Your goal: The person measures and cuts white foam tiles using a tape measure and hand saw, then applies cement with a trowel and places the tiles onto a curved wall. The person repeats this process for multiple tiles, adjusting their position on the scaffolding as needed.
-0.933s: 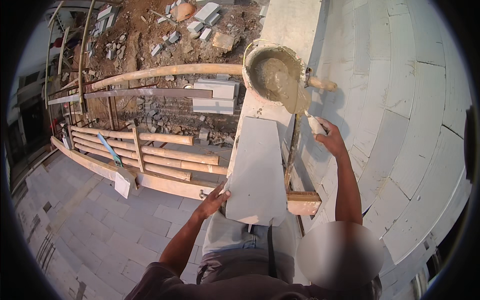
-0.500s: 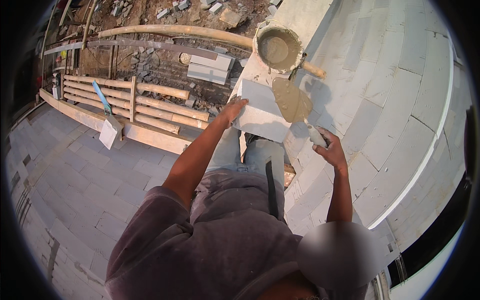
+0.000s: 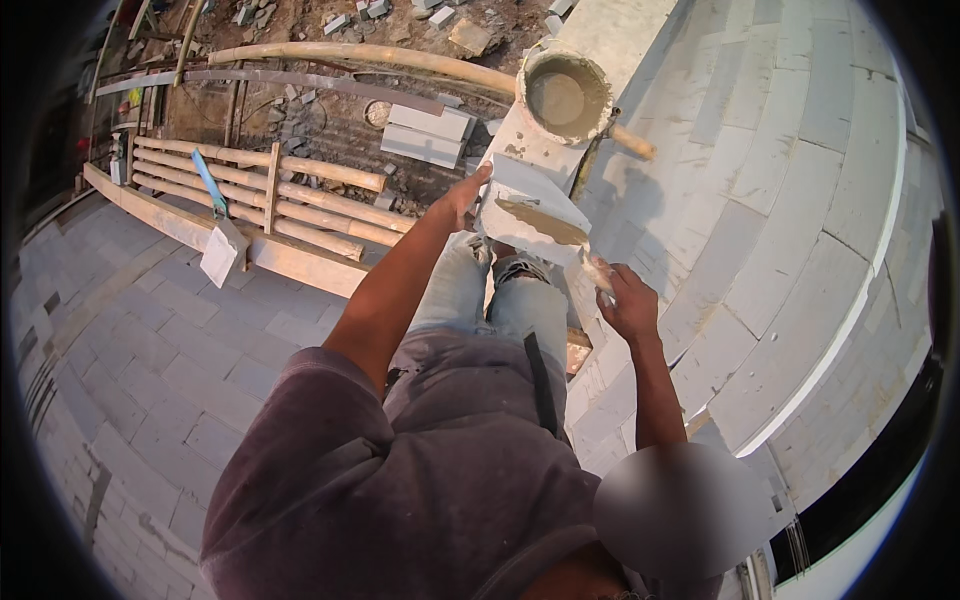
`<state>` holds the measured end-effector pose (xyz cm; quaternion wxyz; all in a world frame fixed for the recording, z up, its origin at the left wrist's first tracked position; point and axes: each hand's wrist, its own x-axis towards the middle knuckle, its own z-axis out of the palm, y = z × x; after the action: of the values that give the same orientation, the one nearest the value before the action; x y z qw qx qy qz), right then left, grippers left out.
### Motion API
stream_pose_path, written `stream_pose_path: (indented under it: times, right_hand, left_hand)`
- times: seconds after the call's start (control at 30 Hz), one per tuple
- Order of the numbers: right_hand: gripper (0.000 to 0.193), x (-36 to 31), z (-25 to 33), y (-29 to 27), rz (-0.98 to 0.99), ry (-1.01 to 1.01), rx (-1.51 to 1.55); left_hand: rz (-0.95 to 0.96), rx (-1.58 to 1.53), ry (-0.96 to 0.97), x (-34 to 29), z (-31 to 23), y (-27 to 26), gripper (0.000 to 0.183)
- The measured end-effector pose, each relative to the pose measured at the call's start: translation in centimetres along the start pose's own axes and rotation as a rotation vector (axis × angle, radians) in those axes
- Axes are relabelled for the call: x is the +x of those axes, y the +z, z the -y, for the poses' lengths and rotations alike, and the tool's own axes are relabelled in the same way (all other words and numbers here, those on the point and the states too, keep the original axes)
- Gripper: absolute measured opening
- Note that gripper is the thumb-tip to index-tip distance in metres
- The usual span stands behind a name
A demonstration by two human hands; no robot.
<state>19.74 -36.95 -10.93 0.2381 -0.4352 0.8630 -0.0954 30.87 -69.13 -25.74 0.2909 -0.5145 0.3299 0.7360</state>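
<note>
My left hand (image 3: 468, 197) grips the left end of a pale grey block (image 3: 527, 178), fingers and thumb closed on its edge. The block is held above my knees, one broad face tilted toward me. In my right hand (image 3: 630, 304) is the handle of a trowel (image 3: 549, 223), whose mortar-smeared blade lies against the block's near face. How much mortar sits under the blade cannot be seen. Beyond the block, a round bucket (image 3: 565, 94) of wet grey mortar rests on a plank.
Pale block walls (image 3: 785, 185) curve along the right. To the left, bamboo poles (image 3: 255, 190) form a rack, with a saw (image 3: 209, 183) leaning there beside a white block piece (image 3: 223, 252). Further off, stacked blocks (image 3: 428, 136) lie on rubble ground below. A bamboo pole (image 3: 360, 58) runs toward the bucket.
My right hand has swung the mortar-laden trowel leftward from beside the block onto its near face. The block is now tilted more, still in my left hand.
</note>
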Motion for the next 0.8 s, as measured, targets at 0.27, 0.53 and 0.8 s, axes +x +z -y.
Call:
stream_pose_path:
  times: [0.27,0.53,0.8]
  right_hand:
    - [0.057,0.3,4.8,1.6,-0.025,0.081,0.024]
    - [0.047,-3.7,6.9,3.4,0.199,0.356,0.443]
    - [0.057,-12.9,3.3,7.2,0.081,0.701,0.895]
  left_hand:
    - [0.069,-0.170,-0.043,2.9,1.8,-3.4,0.099]
    - [0.044,-0.113,-0.010,0.3,0.8,-1.7,0.096]
    - [0.061,-0.042,0.001,1.2,0.8,-2.1,0.096]
